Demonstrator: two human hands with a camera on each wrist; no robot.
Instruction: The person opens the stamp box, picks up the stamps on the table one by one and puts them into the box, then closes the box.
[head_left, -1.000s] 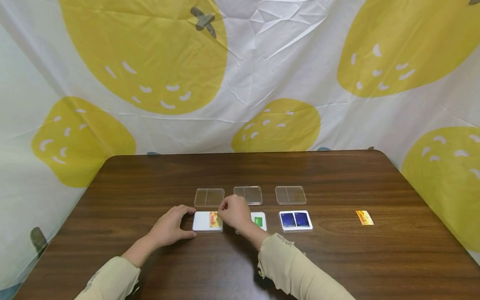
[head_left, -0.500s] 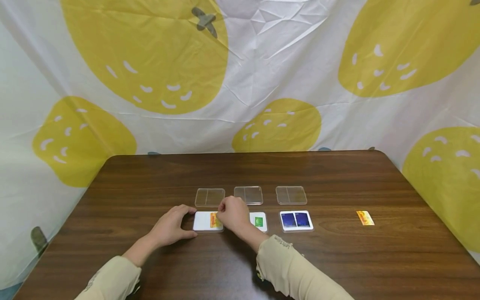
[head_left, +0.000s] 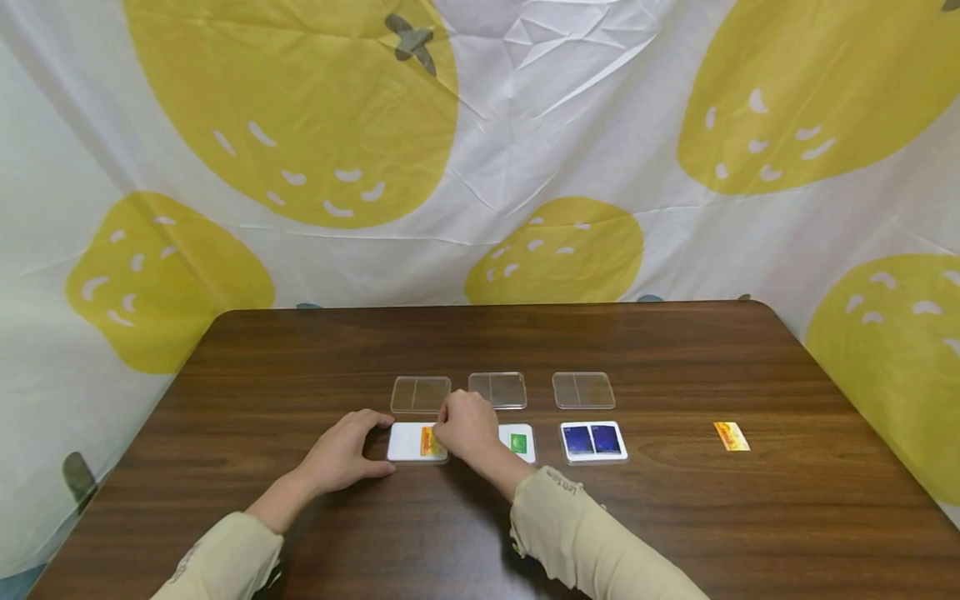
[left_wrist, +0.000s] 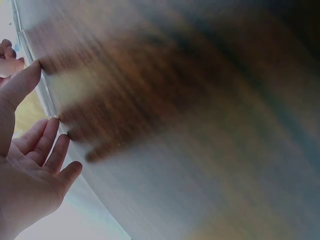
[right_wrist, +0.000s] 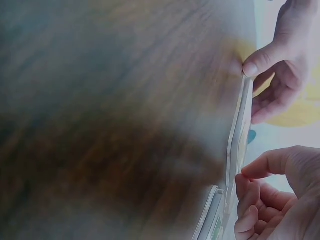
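Observation:
A shallow case with a white inset [head_left: 405, 442] lies at the left of a row. On its right half is a small orange-yellow stamp-like picture [head_left: 428, 442]. My left hand [head_left: 341, 454] steadies this case, thumb at the near left corner and forefinger at the far left one. Over its right end, my right hand [head_left: 468, 425] pinches the picture's edge between thumb and forefinger; the knuckles hide its right side. In the right wrist view, the right fingertips [right_wrist: 243, 176] are right at the case's upper face. The left hand [left_wrist: 40, 155] also shows its fingers spread along the case edge.
Beside it, a partly hidden case holds a green picture [head_left: 518, 442]; another case holds two dark blue pictures [head_left: 592, 439]. Behind stand three clear lids [head_left: 421, 395] in a row. A loose orange picture [head_left: 731, 436] lies on the brown table [head_left: 660, 517] at right.
The right hand has edged slightly left and the orange picture under its fingers has turned or shifted a little. The left hand stays at the case.

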